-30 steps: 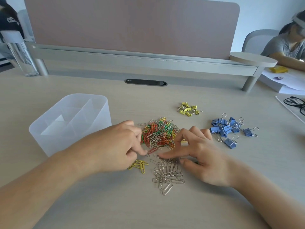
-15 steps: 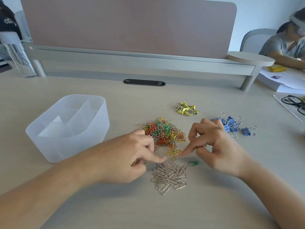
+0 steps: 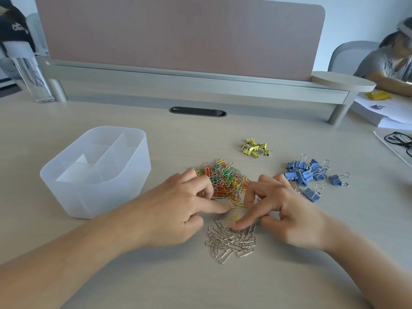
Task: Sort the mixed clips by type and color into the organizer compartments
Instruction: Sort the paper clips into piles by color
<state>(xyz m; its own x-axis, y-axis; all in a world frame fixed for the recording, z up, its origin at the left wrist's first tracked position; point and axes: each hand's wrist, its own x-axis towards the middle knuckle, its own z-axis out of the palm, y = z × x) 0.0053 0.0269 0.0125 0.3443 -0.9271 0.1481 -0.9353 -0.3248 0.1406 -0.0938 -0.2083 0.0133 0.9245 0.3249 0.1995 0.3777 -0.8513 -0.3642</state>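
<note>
Left grip [image 3: 178, 210] and right grip [image 3: 287, 210]: each presses one straight forefinger to the surface [image 3: 200, 286], other fingers curled, contents not discernible. The right forefinger touches the silver paper clips [image 3: 230, 241]; the mixed coloured heap [image 3: 225, 179] lies just beyond. Clips likely light, stiff, flat and tangling; pinch one loop end. Four groups in all, with yellow binder clips [image 3: 256, 147] and blue binder clips [image 3: 307, 172]; one organizer [image 3: 95, 192].

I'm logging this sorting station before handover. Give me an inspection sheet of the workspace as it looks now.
Surface: pale desk.
Job's things: translucent organizer at left, no clips visible inside; mixed coloured paper clips centre; silver paper clips nearer; yellow binder clips and blue binder clips at right.
Clutter: glasses, papers, clear bottle.
Grippers: left hand and right hand, each with index finger extended among the clips.
Cables: nothing seen.
Surroundings: divider panel behind; another person at far right.
</note>
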